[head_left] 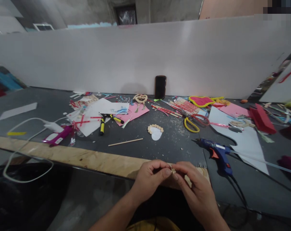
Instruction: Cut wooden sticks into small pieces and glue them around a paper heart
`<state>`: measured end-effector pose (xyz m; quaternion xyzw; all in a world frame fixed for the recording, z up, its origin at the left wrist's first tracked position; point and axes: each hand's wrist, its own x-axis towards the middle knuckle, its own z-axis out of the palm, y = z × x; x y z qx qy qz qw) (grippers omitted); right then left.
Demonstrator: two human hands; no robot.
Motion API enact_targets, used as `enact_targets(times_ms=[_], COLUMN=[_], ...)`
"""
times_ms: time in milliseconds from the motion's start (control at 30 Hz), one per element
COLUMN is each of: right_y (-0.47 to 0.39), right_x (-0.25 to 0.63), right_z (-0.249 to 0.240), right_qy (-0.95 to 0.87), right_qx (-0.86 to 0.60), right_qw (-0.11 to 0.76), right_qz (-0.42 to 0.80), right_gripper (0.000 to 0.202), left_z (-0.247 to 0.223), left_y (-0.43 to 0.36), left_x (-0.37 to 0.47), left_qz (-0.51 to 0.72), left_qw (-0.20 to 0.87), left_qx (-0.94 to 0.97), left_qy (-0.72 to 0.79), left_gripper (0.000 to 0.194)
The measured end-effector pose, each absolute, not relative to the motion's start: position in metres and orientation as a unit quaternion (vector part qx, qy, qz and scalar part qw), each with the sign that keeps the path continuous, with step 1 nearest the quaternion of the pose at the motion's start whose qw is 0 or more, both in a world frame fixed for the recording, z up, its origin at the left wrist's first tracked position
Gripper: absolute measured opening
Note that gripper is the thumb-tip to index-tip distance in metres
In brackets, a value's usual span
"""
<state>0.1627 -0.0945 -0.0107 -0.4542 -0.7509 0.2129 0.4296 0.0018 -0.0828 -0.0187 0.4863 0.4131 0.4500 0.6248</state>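
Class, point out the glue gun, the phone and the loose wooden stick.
Glue gun (222, 156): head view, on its blue handle.
Phone (160, 87): head view, on its dark screen.
Wooden stick (125, 142): head view, at mid-length.

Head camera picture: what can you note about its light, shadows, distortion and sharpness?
Head view: pale sheen high on the panel, soft shadow behind the beaded ring; head view: side edges look stretched; head view: blocky pixels in the top right corner, and the small piece between left hand and right hand too blurred to make out.
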Motion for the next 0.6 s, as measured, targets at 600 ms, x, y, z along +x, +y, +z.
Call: enact_targets(times_ms=[600], right_y=[-0.0975], right_x=[0.1619], right_z=[-0.0097], right_qy=[-0.729], right_qx=[-0.467], right_qw=[0.438], right_qz=[0.241], right_gripper=[0.020], left_z=[-0.0187], left_y=[-0.0828], left_x=[0.0043], left_qz=[0.454], left_qw=[0.680], left_qx=[0.426], left_qy=[0.387], left_gripper=[0.019])
